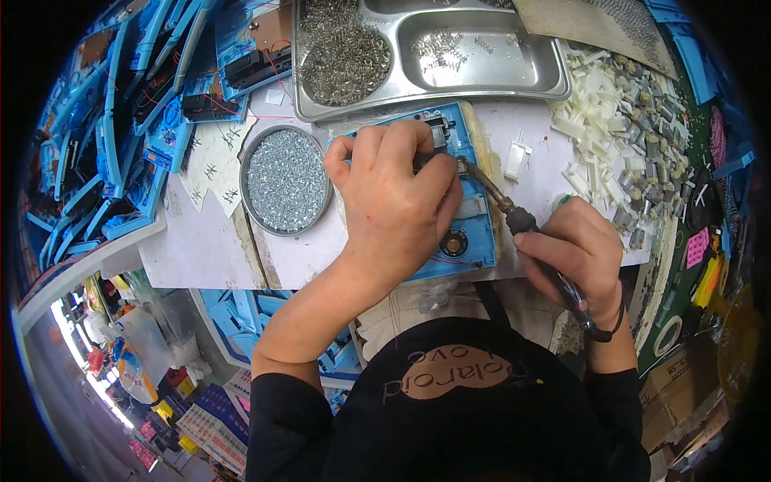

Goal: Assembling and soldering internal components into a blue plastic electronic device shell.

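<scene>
A blue plastic housing (479, 251) lies on the table in front of me, with a round dark speaker (454, 243) set in its lower part. Over its upper left half, my left hand (389, 193) bends its fingers closed; whatever they pinch is hidden behind them. My right hand (582, 249) grips a soldering iron (522, 220) by its dark handle. The iron's metal shaft slants up and left across the housing, and its tip is close to my left fingertips. I cannot tell whether the tip touches anything.
A round dish of small screws (287, 181) stands left of the housing. Behind it sits a metal tray (385, 107) with springs. White plastic pieces and grey motor-like parts (630, 173) heap at the right, near a single white piece (516, 159). Blue housings (112, 132) pile up far left.
</scene>
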Tool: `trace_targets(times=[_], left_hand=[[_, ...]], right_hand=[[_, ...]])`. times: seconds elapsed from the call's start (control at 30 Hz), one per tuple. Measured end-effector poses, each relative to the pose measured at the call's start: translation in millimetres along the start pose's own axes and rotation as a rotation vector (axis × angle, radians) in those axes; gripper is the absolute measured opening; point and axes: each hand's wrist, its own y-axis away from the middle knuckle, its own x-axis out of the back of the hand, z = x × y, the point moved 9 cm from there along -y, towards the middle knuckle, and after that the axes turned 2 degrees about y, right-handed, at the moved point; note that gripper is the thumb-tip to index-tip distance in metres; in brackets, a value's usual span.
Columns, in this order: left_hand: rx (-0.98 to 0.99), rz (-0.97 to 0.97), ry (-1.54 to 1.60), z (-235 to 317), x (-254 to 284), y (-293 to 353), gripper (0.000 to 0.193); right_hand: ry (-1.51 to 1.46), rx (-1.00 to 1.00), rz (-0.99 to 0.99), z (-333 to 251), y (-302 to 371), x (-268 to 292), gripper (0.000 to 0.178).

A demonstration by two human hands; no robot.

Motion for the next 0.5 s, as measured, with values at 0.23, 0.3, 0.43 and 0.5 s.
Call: trace_targets(times=[0.23,0.3,0.43,0.5], left_hand=[[-0.004,0.009,0.001,0,0,1,0.018],[-0.002,0.008,-0.002,1,0,0,0.017],[0.005,-0.001,-0.005,1,0,0,0.016],[0.009,-0.004,-0.007,1,0,0,0.016]], right_hand=[[0.016,-0.049,0.079,3,5,20,0.040],[-0.013,-0.073,0.104,5,7,23,0.039],[-0.021,-0.091,0.089,5,10,26,0.038],[-0.023,-0.093,0.091,4,10,26,0.037]])
